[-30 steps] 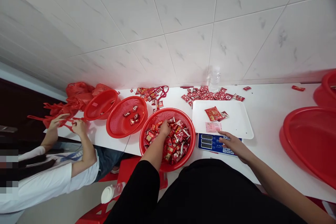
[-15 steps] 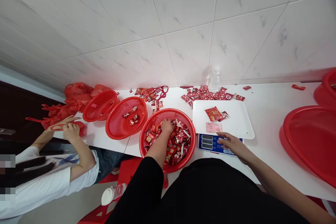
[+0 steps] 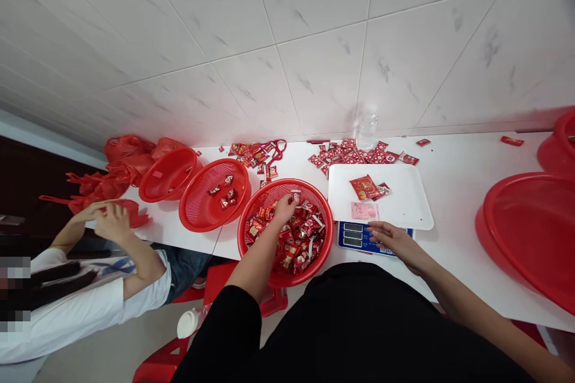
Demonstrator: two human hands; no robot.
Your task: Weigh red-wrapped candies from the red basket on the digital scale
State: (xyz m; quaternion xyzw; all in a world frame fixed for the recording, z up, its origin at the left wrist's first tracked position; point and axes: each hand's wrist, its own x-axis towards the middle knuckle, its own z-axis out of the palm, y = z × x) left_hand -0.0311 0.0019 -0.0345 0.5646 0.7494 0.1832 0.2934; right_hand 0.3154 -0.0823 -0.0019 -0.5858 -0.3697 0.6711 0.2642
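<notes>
My left hand is over the red perforated basket, its fingers closed on a small pink-and-white wrapped candy. Under it the basket is heaped with red wrapped candies. My right hand, fingers stretched out and holding nothing, hovers above the blue digital scale. On top of the scale sits a white tray. A red packet, a darker packet partly beside it and a pink packet lie in that tray.
Loose red packets and a clear bottle are along the wall. To the left are a basket with several candies, another basket and red bags. A co-worker handles a bag. Large red basins stand right.
My left hand has risen from among the candies with a wrapped candy in its fingers. My right hand stays over the scale. The co-worker's hands have shifted slightly at the bag.
</notes>
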